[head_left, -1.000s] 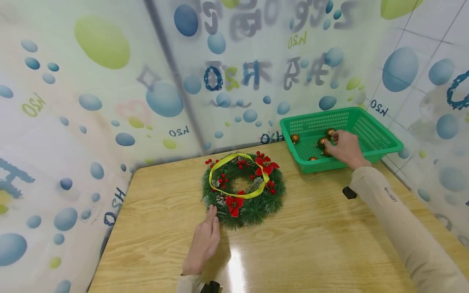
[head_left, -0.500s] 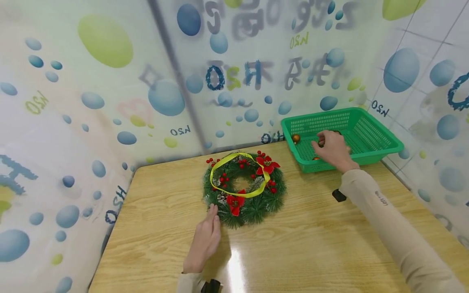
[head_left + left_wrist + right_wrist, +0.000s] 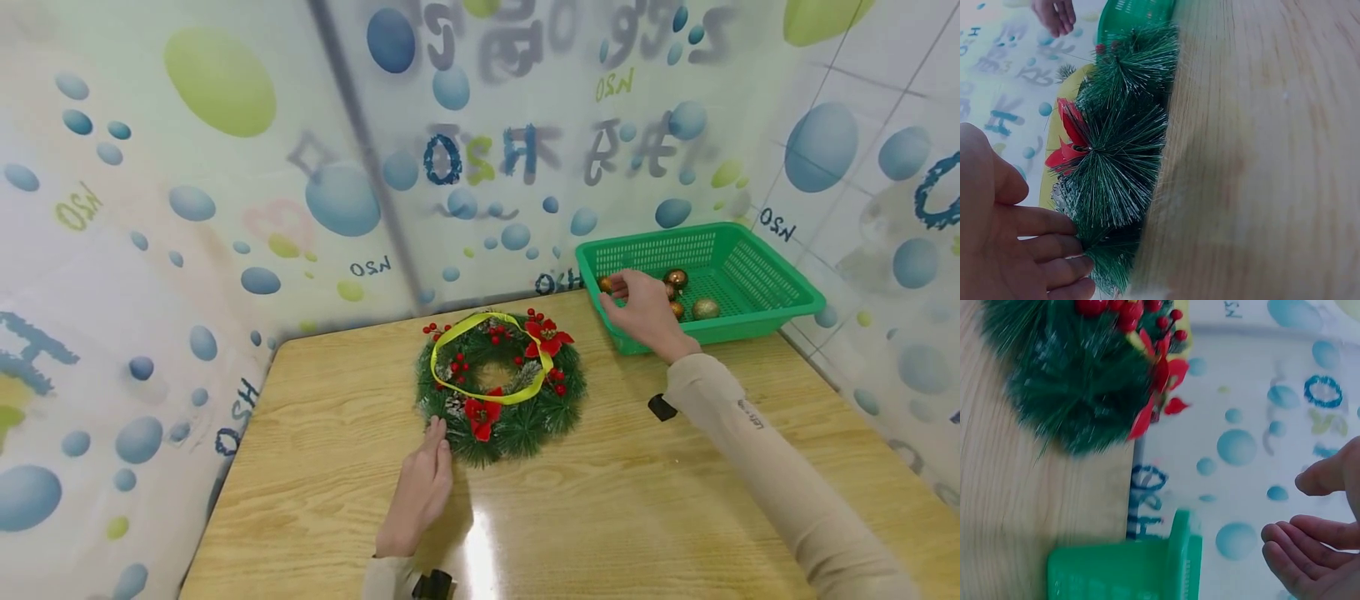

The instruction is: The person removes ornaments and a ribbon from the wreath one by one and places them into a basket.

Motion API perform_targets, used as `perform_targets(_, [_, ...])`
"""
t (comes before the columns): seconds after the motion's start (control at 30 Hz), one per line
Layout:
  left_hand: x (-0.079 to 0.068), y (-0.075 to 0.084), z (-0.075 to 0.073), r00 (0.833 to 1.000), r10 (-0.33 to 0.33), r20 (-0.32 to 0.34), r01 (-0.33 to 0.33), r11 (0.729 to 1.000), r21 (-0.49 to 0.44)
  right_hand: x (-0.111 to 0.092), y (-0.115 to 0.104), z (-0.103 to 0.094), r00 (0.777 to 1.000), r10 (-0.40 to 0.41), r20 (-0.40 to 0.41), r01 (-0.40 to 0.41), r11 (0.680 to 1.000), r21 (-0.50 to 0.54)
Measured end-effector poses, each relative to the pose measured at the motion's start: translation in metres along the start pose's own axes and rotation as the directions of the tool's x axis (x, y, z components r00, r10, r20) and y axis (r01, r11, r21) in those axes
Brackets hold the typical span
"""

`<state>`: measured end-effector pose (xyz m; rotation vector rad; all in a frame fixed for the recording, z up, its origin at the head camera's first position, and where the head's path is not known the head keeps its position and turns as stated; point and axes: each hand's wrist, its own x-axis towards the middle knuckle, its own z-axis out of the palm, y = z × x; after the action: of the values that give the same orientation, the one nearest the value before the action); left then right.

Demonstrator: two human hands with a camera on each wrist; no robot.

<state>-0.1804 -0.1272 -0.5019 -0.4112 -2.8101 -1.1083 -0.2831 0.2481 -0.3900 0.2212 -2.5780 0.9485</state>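
Observation:
A green Christmas wreath (image 3: 525,429) with red poinsettias (image 3: 482,418), red berries and pine cones lies on the table. A loop of yellow ribbon (image 3: 517,398) lies across its top. My left hand (image 3: 418,492) rests beside the near left edge, straight fingertips at the needles; in the left wrist view that hand (image 3: 1029,256) holds nothing. My right hand (image 3: 647,315) is over the left end of a green plastic basket (image 3: 780,312). In the right wrist view, the thumb and fingers (image 3: 1300,553) are apart with nothing between them.
Inside the basket lie several Christmas baubles: a copper one (image 3: 676,277), a glittery gold one (image 3: 706,309) and others partly hidden by the right hand. Behind the wooden table (image 3: 330,400) stands a wall covering (image 3: 285,167) printed with blue and green bubbles.
My right hand has moved left and away from the baubles in the middle of the basket, bringing the glittery gold one into view. The left hand and wreath stay put.

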Motion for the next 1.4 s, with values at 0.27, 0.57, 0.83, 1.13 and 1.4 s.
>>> perform_targets(0.27, [0.0,-0.003,-0.001,1.0,-0.007,0.006,0.007,1.0,-0.01,0.004,-0.017,0.023,1.0,0.005,0.025,-0.006,1.0,0.025])
perform_targets(0.57, [-0.001,-0.004,-0.004,1.0,-0.019,0.011,0.019,0.999,-0.033,0.002,-0.047,0.055,0.995,-0.024,0.096,0.016,0.997,0.081])
perform_targets(0.83, [-0.002,-0.005,-0.006,0.999,-0.033,0.018,0.034,0.999,-0.037,0.002,-0.075,0.092,0.98,-0.077,0.185,0.062,0.995,0.083])
perform_targets(1.13, [0.0,-0.005,-0.006,1.0,-0.017,0.017,0.018,0.999,-0.049,-0.007,-0.099,0.129,0.949,-0.151,0.277,0.119,0.984,0.129])
perform_targets(1.4, [0.001,-0.003,-0.009,0.999,-0.027,0.025,0.028,0.998,-0.054,-0.011,-0.117,0.148,0.913,-0.156,0.376,0.118,0.985,0.123])
